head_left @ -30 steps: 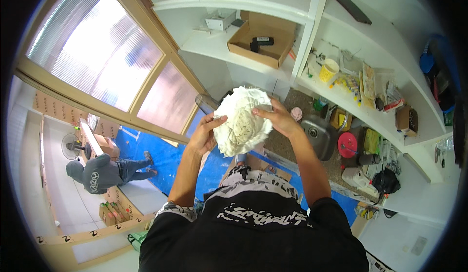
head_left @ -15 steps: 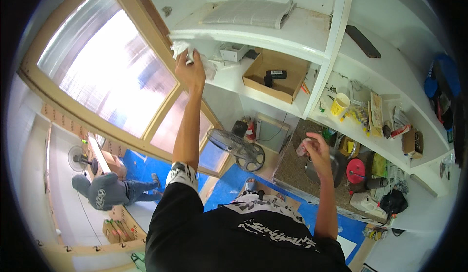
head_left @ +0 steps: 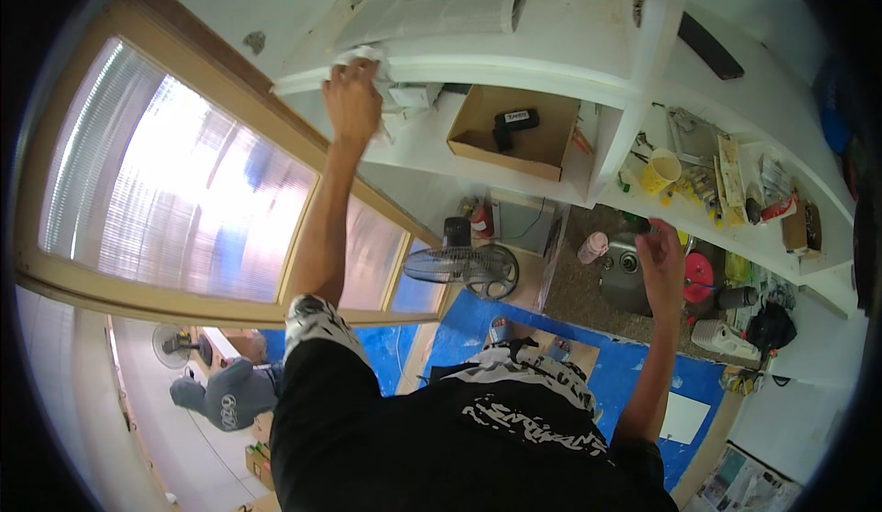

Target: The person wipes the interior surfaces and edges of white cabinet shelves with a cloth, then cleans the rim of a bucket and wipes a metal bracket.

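Observation:
My left hand is raised at the left end of the white shelf. Its fingers are closed on a crumpled white wad, cloth or paper, pressed against the shelf's front edge. Lower right, my right hand hangs in the air with thumb and fingers apart, and nothing shows in it. Below that hand is a counter with a steel sink. A pink bottle stands beside the sink.
A grey folded sheet lies on the upper shelf. Below are a cardboard box with black items and a yellow cup. A framed translucent panel is close on my left. A fan stands on the floor; another person is lower left.
My left hand has moved the white wad up onto the shelf's front edge. My right hand has shifted right. The whole view has shifted, and the person at lower left appears lower.

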A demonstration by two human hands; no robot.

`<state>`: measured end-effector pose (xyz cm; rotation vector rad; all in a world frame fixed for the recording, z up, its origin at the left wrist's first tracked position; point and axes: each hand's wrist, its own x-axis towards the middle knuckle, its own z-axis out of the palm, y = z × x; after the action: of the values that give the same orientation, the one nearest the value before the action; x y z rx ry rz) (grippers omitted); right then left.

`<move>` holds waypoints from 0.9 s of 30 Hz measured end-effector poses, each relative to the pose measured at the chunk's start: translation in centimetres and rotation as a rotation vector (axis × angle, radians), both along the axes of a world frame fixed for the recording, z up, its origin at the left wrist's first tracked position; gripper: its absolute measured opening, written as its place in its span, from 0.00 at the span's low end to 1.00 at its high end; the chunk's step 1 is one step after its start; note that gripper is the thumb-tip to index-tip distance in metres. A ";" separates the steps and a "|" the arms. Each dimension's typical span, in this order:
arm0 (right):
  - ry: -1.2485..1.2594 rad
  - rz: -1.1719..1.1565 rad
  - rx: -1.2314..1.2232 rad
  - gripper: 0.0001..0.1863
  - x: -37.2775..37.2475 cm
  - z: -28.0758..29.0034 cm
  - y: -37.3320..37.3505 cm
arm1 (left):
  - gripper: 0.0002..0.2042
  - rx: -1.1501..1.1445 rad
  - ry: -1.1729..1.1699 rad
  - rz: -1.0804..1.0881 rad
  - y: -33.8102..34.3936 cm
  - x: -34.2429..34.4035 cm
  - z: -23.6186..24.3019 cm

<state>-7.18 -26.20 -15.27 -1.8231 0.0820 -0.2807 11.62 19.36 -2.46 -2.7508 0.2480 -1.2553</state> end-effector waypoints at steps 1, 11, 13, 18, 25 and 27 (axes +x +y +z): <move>0.008 0.016 -0.028 0.20 0.5 1.3 1.2 | 0.20 0.014 0.009 0.085 1.7 0.3 0.3; -0.382 -0.078 -0.313 0.18 7.1 8.5 4.7 | 0.17 -0.053 -0.054 0.126 7.7 2.0 0.6; -0.537 -0.193 -0.387 0.19 9.1 10.9 5.3 | 0.18 -0.083 -0.058 0.070 8.4 1.2 0.4; -1.006 -0.403 -0.378 0.24 16.7 15.9 6.1 | 0.17 -0.125 -0.051 -0.143 1.3 1.8 -0.2; -1.097 -0.629 -0.454 0.34 22.7 15.9 5.8 | 0.20 -0.082 0.026 -0.267 -5.0 -0.5 0.5; -1.132 -0.546 -0.446 0.35 22.2 15.3 6.3 | 0.20 -0.095 -0.011 -0.159 -1.8 0.2 0.0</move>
<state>15.03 -19.89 0.05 -1.7818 -0.3041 -1.7753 11.82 17.51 -2.44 -2.8522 0.4245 -1.3527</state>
